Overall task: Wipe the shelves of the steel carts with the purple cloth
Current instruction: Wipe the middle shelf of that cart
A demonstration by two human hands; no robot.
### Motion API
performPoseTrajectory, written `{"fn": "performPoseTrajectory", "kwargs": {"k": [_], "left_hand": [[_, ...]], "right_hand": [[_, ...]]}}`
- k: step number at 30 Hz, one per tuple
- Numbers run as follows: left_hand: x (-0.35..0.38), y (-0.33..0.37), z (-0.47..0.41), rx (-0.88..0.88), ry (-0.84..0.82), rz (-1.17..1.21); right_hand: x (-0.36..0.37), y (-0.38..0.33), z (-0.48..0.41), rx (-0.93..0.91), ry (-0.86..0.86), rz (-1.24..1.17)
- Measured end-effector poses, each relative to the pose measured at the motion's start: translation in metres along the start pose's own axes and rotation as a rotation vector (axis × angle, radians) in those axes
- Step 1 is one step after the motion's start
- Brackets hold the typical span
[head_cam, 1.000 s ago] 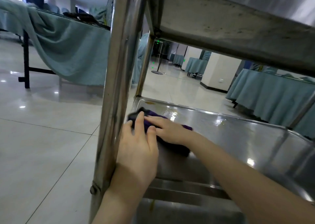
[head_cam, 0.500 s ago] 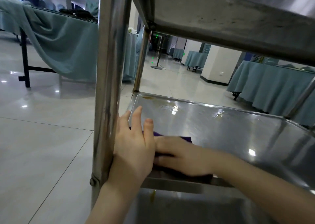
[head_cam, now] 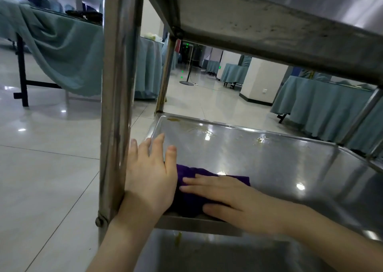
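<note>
A steel cart fills the view; its middle shelf (head_cam: pixel 259 157) is a shiny tray with yellowish stains near the far rim. The purple cloth (head_cam: pixel 190 191) lies bunched at the shelf's near left corner. My right hand (head_cam: pixel 232 199) lies flat on the cloth, pressing it onto the shelf. My left hand (head_cam: pixel 149 174) rests against the near left upright post (head_cam: pixel 118 106), fingers spread, its edge touching the cloth. Part of the cloth is hidden under both hands.
The upper shelf (head_cam: pixel 269 23) hangs low overhead. A lower shelf (head_cam: pixel 207 255) shows below the near rail. Tables draped in teal cloth (head_cam: pixel 62 54) stand left and far right on a glossy tiled floor (head_cam: pixel 41 168). A floor stand (head_cam: pixel 187 81) is far behind.
My right hand has dragged the purple cloth from the far left part of the shelf back to the near edge. My left hand stayed at the post.
</note>
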State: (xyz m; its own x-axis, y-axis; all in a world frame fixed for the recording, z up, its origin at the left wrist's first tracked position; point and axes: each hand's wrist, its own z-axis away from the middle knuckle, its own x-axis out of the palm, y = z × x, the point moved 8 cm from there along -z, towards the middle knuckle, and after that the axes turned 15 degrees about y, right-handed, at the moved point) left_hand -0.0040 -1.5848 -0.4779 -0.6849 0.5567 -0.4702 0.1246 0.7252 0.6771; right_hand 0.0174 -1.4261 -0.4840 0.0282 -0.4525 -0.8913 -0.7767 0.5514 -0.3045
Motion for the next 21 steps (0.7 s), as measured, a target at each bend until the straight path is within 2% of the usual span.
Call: {"fn": "performPoseTrajectory", "kwargs": {"k": [2,7,8,10,11,13,18,21], "left_hand": [[0.003,0.002,-0.002,0.062,-0.009,-0.044],[0.009,0.002,-0.007,0.194,-0.096,-0.167],[0.011,0.001,-0.008,0.160,-0.125,-0.134],[0.011,-0.001,-0.008,0.089,-0.168,-0.008],[0.012,0.001,-0.006,0.109,-0.199,0.008],[0.016,0.001,0.000,0.183,-0.292,-0.098],[0.024,0.001,0.010,0.339,-0.399,-0.431],[0.026,0.003,0.011,0.357,-0.386,-0.460]], "right_hand": [[0.001,0.005,-0.013,0.021,-0.009,0.013],[0.012,0.039,-0.073,0.181,0.078,0.242],[0.013,0.042,-0.074,0.186,0.074,0.241],[0.011,0.045,-0.062,0.178,0.062,0.211],[0.006,0.050,-0.049,0.175,0.065,0.194],[-0.014,0.073,-0.014,0.229,0.083,0.165],[-0.105,0.204,0.103,0.690,0.211,0.330],[-0.119,0.240,0.126,0.854,0.188,0.380]]}}
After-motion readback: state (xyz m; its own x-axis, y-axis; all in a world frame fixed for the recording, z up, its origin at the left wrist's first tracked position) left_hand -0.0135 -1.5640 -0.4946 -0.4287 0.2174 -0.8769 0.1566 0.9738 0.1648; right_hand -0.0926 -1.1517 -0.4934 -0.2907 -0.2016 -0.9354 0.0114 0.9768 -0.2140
